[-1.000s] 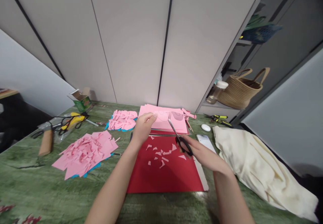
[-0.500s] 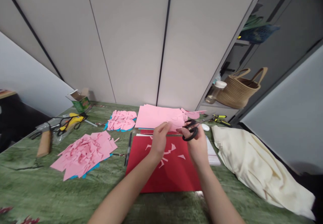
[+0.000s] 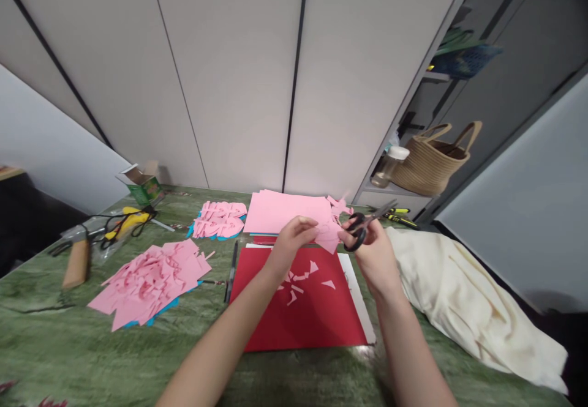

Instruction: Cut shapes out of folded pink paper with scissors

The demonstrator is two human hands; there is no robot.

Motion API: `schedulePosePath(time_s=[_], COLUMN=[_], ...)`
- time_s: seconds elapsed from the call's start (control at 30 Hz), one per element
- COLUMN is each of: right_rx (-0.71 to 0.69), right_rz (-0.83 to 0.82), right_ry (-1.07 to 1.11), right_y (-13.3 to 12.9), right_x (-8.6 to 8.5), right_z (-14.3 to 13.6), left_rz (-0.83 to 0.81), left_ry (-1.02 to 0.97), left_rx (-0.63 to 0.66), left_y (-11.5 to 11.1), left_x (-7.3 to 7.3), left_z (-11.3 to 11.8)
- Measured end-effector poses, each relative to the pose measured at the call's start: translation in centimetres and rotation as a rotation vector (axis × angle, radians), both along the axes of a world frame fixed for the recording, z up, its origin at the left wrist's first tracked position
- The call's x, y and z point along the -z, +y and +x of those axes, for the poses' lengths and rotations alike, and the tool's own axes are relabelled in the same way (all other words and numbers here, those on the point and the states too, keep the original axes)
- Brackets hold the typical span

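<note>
Between both hands a piece of pink paper is held above the red sheet, with a faint drawn line on it. My left hand pinches its left edge. My right hand has black-handled scissors hooked on its fingers, blades pointing up and right, away from the paper. The right fingertips also touch the paper's right side. Small pink offcuts lie on the red sheet below. Just behind the hands is a stack of pink sheets, with pink scraps at its right end.
Left lie a heap of pink cut paper, cut pink shapes, a black pen, a yellow-handled tool and a green box. At right are cream cloth and yellow-black pliers. A woven basket sits on the shelf.
The scissors have swung with my right hand, moving right and away from the paper. The pink paper has turned and now hangs lower between my hands.
</note>
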State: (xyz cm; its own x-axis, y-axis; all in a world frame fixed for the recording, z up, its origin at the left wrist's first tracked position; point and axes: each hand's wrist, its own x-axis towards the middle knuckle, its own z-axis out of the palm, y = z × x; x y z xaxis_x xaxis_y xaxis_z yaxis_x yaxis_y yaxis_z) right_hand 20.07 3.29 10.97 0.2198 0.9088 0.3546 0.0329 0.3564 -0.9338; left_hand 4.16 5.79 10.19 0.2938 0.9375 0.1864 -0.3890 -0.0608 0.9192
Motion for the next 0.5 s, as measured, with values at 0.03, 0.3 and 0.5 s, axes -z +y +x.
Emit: schedulePosePath(time_s=[0.03,0.3,0.5], right_rx=[-0.021,-0.166,-0.117], right_rz=[-0.018,-0.089,-0.028], right_ry=[-0.036,-0.213,-0.126], right_y=[-0.2,-1.0,-1.0], right_x=[-0.2,-0.8,-0.8], right_z=[0.2,0.2,-0.3], left_rz=[0.016,0.12,0.102], left_ry=[0.051,0.356,0.399], left_rx=[-0.003,0.244,0.331], left_y=[0.2,1.1,0.7], left_x=[-0.1,-0.6,-0.9], left_z=[-0.4,-2.3,-2.6])
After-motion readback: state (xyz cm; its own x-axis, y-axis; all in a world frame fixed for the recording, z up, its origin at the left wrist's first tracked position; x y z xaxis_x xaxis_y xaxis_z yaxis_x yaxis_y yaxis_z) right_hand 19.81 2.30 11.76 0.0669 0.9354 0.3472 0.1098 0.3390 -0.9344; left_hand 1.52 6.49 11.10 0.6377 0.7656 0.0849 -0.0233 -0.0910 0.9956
